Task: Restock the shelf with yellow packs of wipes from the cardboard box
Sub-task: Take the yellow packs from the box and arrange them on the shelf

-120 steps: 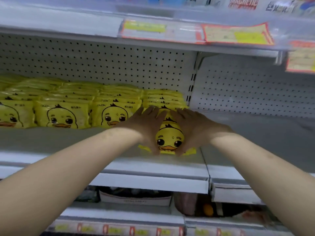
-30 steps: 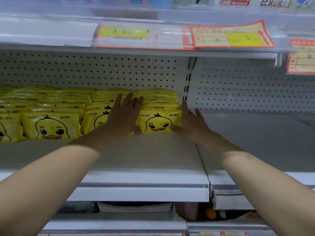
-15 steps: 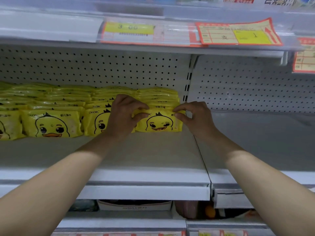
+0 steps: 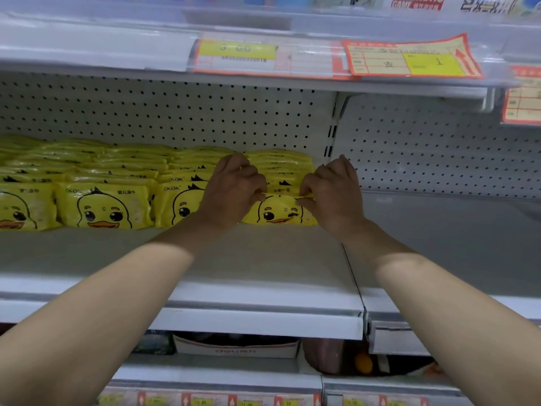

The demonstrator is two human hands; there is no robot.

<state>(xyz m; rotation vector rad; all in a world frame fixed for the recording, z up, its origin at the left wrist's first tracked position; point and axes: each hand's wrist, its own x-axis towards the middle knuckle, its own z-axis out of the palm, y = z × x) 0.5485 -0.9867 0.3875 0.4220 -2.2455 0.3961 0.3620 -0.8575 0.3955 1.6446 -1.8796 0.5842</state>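
Head camera: the front pack of wipes (image 4: 279, 213) stands on the shelf (image 4: 263, 265) just left of the slotted post (image 4: 330, 136). It is the nearest to that post in a row of yellow packs (image 4: 102, 209) running further left. The left hand (image 4: 234, 191) pinches the pack's top edge with curled fingers, and the right hand (image 4: 330, 194) pinches the same edge closer to the post.

I'm working in a shop: a white metal shelf (image 4: 263, 291) with a perforated back panel (image 4: 175, 112), price labels (image 4: 248, 54) clipped along the upper shelf's (image 4: 87, 51) front edge, and identical yellow packs of wipes (image 4: 102, 206) ranked in rows towards the back edge.
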